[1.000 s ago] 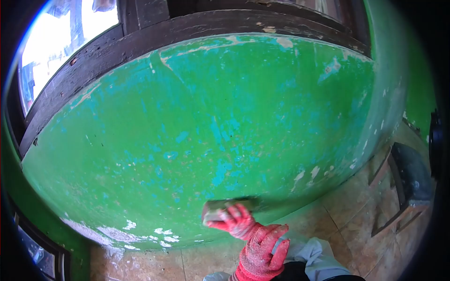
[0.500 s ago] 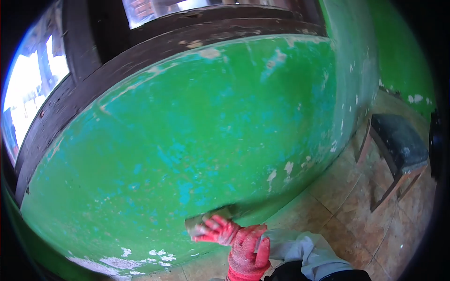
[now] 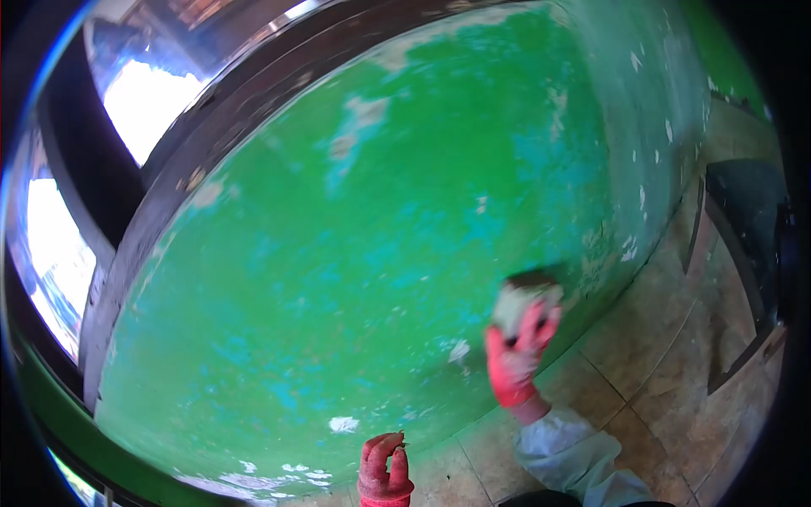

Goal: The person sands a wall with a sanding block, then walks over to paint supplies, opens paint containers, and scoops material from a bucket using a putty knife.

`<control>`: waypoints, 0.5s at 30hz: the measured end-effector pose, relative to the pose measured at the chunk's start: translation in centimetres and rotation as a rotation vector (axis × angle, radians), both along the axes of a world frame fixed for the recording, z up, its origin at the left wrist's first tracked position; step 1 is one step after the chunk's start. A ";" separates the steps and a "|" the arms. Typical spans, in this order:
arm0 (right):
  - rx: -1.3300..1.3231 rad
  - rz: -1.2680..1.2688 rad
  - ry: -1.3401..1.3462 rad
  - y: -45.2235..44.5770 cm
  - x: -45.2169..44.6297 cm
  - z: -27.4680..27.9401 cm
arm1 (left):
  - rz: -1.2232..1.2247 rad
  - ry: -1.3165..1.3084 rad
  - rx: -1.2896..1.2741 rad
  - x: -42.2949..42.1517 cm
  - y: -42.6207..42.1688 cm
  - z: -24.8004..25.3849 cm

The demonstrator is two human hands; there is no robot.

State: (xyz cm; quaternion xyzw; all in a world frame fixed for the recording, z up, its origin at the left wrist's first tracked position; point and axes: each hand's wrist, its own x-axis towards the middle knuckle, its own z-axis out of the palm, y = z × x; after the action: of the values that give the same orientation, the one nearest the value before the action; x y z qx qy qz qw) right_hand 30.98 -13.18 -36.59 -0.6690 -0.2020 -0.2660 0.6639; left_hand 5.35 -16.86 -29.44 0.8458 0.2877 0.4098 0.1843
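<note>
My right hand [image 3: 517, 359], in a red glove, grips a pale, flat sanding block [image 3: 515, 306] with a dark far edge. It holds the block against the green wall [image 3: 405, 211], low and towards the right; motion blurs both a little. Near the bottom of the view is my left hand [image 3: 386, 473], also in a red glove, with its fingers loosely curled and a gap beside the thumb. Nothing shows in it, and it is apart from the right hand. Blue and whitish patches show through the wall's worn green paint.
A dark wooden window frame [image 3: 160, 198] borders the wall above and at the left, with bright light beyond. On the right stands a dark-topped stool [image 3: 748, 198] on the brown tiled floor [image 3: 650, 372]. A pale sleeve [image 3: 574, 456] covers my right forearm.
My right hand has moved right and up along the wall with the sanding block. My left hand, earlier close by the right wrist, is now lower left and apart. The camera view has turned.
</note>
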 end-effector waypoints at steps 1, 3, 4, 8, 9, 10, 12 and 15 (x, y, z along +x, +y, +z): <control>0.000 0.026 -0.148 -0.6 -1.2 -0.2 | -0.008 0.026 0.013 1.2 0.1 -0.5; -0.048 0.344 -0.387 -1.3 -2.4 -1.2 | 0.045 0.061 -0.060 3.7 0.3 -2.1; -0.060 0.359 -0.510 -0.6 -3.5 -3.2 | 0.050 0.093 -0.006 5.2 -0.2 -2.1; -0.109 0.775 -0.042 -0.1 1.8 -11.3 | -0.071 0.271 0.167 7.0 -0.3 -1.3; -0.078 0.658 0.138 -0.5 4.2 -11.5 | -0.141 0.341 0.257 6.6 -0.3 -0.4; -0.028 0.550 0.320 -1.0 6.7 -11.6 | -0.114 0.324 0.204 6.6 -0.7 0.6; 0.098 -0.124 0.141 -2.1 13.2 -9.5 | -0.051 0.326 0.139 5.9 -1.1 1.7; 0.337 0.045 0.584 -3.2 20.3 -14.9 | 0.005 0.284 0.099 4.8 -0.3 1.8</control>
State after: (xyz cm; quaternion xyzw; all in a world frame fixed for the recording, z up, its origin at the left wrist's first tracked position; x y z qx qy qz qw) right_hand 51.27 -16.34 -51.48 -0.5931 0.0287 -0.0780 0.8008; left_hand 10.13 -17.19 -27.64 0.9025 0.2925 0.3003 0.0986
